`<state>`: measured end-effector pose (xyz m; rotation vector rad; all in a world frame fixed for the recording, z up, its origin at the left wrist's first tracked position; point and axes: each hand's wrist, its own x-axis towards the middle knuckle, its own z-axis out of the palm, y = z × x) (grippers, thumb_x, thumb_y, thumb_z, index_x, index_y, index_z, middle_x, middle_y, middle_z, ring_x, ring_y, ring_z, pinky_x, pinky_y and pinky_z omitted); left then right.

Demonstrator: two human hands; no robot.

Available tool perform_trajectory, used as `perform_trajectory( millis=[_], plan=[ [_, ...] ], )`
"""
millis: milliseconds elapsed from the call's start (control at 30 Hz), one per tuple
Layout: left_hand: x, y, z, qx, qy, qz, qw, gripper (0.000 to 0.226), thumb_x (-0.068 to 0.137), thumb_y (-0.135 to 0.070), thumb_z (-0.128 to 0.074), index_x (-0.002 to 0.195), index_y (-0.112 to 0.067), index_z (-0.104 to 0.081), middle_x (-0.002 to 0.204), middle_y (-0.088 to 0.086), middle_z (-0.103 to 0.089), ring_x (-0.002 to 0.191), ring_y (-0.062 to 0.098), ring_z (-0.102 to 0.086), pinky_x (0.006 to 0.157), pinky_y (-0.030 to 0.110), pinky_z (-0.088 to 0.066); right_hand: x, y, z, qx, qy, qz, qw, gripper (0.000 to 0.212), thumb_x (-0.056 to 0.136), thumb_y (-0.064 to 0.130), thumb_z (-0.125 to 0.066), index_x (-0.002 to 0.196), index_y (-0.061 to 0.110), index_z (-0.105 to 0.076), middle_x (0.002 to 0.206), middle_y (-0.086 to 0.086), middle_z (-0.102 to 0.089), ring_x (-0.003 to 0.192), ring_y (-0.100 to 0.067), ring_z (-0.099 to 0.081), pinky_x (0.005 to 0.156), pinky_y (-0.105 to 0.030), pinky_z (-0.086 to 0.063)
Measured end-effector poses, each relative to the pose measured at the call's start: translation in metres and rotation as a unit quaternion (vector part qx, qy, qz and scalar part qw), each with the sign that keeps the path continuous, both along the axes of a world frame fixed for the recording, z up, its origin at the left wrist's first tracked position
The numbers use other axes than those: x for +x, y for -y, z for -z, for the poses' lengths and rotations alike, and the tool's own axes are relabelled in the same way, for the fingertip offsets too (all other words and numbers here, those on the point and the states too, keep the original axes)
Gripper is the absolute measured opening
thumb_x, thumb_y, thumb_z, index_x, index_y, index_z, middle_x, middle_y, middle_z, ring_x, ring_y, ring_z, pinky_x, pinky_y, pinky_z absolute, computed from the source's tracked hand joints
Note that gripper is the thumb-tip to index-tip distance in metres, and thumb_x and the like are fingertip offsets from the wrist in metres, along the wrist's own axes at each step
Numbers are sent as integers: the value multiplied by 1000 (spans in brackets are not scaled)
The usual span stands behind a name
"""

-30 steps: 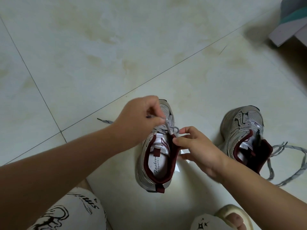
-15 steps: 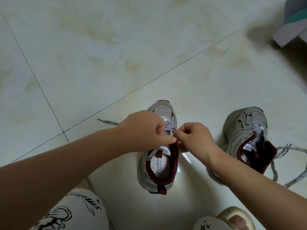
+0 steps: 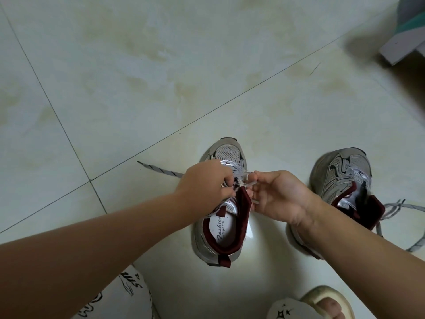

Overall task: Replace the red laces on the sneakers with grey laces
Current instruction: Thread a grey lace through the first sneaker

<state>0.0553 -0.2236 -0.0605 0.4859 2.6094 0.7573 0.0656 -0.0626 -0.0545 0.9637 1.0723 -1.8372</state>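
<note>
A silver sneaker with a dark red collar (image 3: 224, 236) stands on the floor in front of me, toe pointing away. Its grey lace (image 3: 161, 170) trails out to the left on the tiles. My left hand (image 3: 205, 184) is curled over the eyelets and pinches the lace there. My right hand (image 3: 279, 195) pinches the other part of the same lace at the shoe's right edge. A second silver sneaker (image 3: 345, 178) stands to the right, its grey lace (image 3: 411, 229) lying loose on the floor. No red lace is visible.
Pale tiled floor (image 3: 161, 88) stretches away ahead. A grey and teal object (image 3: 404, 31) sits at the far right corner. My knee in printed white fabric (image 3: 124, 295) and my foot in a cream slipper (image 3: 322, 302) are at the bottom edge.
Both hands have come together over the eyelets of the near sneaker and now tug the lace apart, the right hand drawing out to the right.
</note>
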Motion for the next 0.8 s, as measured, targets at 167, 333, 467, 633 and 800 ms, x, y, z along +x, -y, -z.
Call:
perform_trajectory(
  millis=[167, 333, 467, 633, 800],
  plan=[
    [2, -3, 1, 13, -12, 8, 1000, 11, 78, -30, -67, 81, -20, -69, 77, -6, -47, 76, 13, -43, 64, 25, -29, 4, -1, 2, 113, -87, -67, 987, 24, 93, 25, -49, 76, 10, -56, 60, -3, -49, 57, -14, -46, 57, -23, -47],
    [2, -5, 5, 15, 24, 23, 999, 18, 87, -26, -57, 86, -16, -71, 74, -1, -45, 85, 23, -50, 67, 29, -35, 1, 0, -3, 59, -49, -42, 996, 44, 95, 23, -45, 56, 17, -63, 63, 2, -48, 60, -11, -43, 64, -23, -37],
    [5, -9, 13, 4, 44, 4, 999, 20, 89, -25, -54, 96, -14, -69, 89, 1, -37, 91, 21, -44, 77, 31, -38, 4, 1, -1, -6, -10, 28, 1000, 42, 93, 21, -42, 57, 17, -63, 67, 4, -48, 64, -11, -42, 65, -24, -32],
    [3, -14, 10, 30, 60, -55, 996, 14, 80, -18, -62, 76, -7, -70, 82, 13, -57, 80, 26, -56, 71, 32, -46, 7, 2, 0, 41, -52, 13, 998, 23, 93, 9, -43, 75, 16, -57, 58, 3, -51, 59, -9, -44, 63, -23, -37],
    [-4, -8, 4, 78, 162, -57, 982, 19, 74, -10, -63, 56, -18, -61, 59, -1, -56, 47, 3, -45, 45, 8, -33, 11, 7, 6, 81, -55, 20, 995, 23, 93, -2, -41, 84, 16, -52, 62, 1, -51, 56, -10, -41, 59, -24, -39]
  ],
)
